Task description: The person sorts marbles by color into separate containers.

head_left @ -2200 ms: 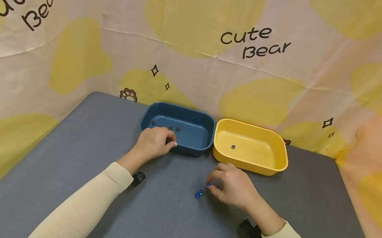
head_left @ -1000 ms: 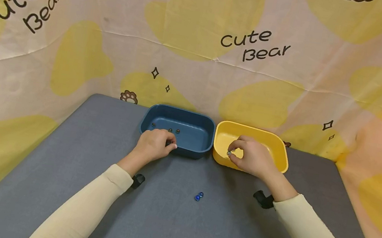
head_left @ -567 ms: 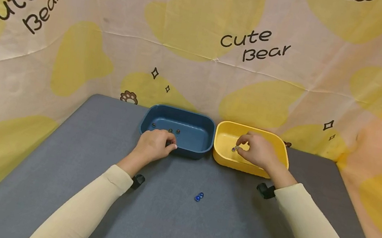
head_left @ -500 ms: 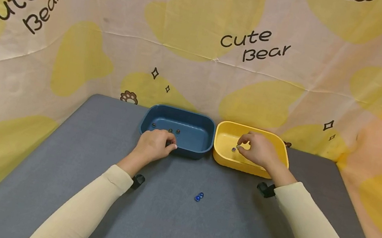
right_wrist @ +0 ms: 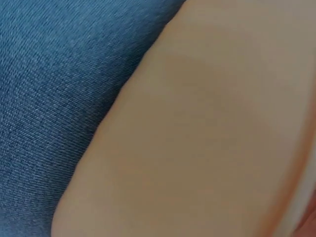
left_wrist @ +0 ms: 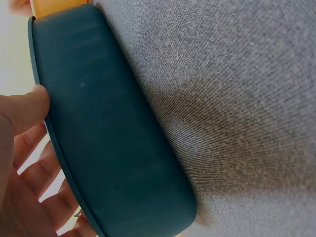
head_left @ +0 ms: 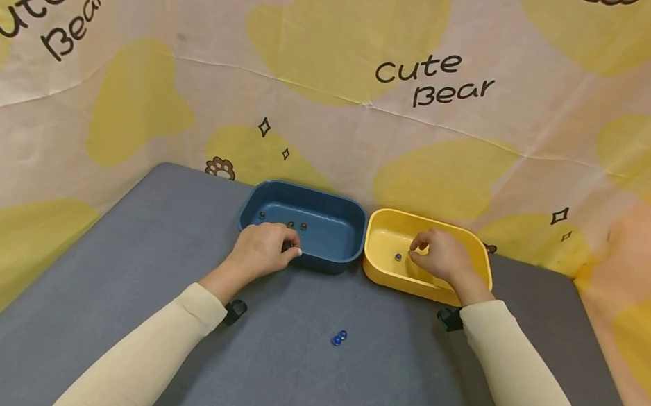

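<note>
My left hand [head_left: 263, 247] is at the near rim of a blue plastic tub [head_left: 329, 260]. In the left wrist view the thumb [left_wrist: 37, 106] lies on the tub's outer edge, with the other fingers curled behind the rim. Three small brownish marbles [head_left: 304, 226] lie in this tub. Over the yellow tub [head_left: 408, 284] hovers my right hand [head_left: 445, 255], thumb and forefinger bent towards each other; I cannot tell if a marble is between them. Just left of those fingertips a blue marble [head_left: 398, 257] lies on the yellow tub's floor.
Two blue marbles [head_left: 337, 340] lie close together on the grey cloth-covered table [head_left: 285, 386], in front of the tubs. The tubs stand side by side near a printed fabric backdrop [head_left: 324, 126]. Black bands [head_left: 235, 311] are worn at both wrists.
My right hand picked up a blue marble from the table, carried it over the yellow tub, then shifted slightly right. My left hand stayed at the blue tub's rim.
</note>
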The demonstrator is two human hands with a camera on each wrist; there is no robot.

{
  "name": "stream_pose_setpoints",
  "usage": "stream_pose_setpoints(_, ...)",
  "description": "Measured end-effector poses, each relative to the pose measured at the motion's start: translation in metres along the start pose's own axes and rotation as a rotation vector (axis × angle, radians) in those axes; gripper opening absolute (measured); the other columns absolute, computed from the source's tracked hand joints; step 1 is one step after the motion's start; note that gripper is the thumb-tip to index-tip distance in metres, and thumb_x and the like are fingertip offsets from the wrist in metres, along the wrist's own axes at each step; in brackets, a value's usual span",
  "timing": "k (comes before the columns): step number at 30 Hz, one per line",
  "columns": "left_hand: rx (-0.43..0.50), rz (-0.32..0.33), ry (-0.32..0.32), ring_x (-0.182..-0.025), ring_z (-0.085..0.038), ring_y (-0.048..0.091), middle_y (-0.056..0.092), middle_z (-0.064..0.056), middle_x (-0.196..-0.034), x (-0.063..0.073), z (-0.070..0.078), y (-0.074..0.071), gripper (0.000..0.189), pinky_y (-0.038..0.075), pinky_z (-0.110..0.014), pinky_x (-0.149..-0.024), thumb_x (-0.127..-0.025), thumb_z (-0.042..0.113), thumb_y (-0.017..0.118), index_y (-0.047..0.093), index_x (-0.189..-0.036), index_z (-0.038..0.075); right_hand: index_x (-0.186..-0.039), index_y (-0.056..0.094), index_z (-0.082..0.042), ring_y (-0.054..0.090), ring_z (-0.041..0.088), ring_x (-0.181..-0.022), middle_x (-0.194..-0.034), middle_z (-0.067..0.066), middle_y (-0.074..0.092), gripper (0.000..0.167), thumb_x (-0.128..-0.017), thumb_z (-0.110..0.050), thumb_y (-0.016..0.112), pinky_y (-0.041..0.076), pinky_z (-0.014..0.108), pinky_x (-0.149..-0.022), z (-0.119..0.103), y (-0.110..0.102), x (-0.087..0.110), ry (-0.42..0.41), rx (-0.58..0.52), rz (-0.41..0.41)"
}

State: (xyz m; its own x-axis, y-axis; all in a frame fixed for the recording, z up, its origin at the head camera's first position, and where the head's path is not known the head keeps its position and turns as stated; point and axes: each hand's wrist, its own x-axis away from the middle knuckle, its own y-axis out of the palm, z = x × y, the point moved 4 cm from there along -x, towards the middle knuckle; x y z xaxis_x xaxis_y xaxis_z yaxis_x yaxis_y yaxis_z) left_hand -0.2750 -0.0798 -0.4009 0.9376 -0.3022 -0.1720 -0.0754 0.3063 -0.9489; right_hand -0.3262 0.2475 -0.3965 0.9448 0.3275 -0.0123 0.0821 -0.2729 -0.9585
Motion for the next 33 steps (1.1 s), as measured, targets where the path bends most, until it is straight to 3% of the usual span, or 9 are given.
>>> stream_pose_setpoints(15, 0.006, -0.003, -0.005, -0.071, -0.012, 0.06, 0.068, 0.006, -0.085, 0.0, 0.0, -0.001, 0.01, 0.048, -0.034, -0.063, -0.089, 0.035, 0.068, 0.073, -0.091, 0.026, -0.097, 0.073, -0.011, 0.06, 0.027, -0.088, -0.101, 0.013, 0.066, 0.018, -0.085, -0.024, 0.069, 0.049, 0.044, -0.078, 0.007, 0.013, -0.01, 0.085, -0.016, -0.084)
stream_pose_setpoints(33, 0.0, -0.004, 0.005, -0.069, -0.011, 0.059, 0.069, 0.005, -0.087, 0.0, 0.0, -0.001, 0.012, 0.047, -0.032, -0.06, -0.089, 0.036, 0.067, 0.073, -0.091, 0.026, -0.095, 0.074, -0.012, 0.06, 0.027, -0.09, -0.1, 0.012, 0.067, 0.017, -0.084, -0.022, 0.067, 0.05, 0.046, -0.08, 0.013, 0.022, -0.013, 0.078, -0.012, -0.102)
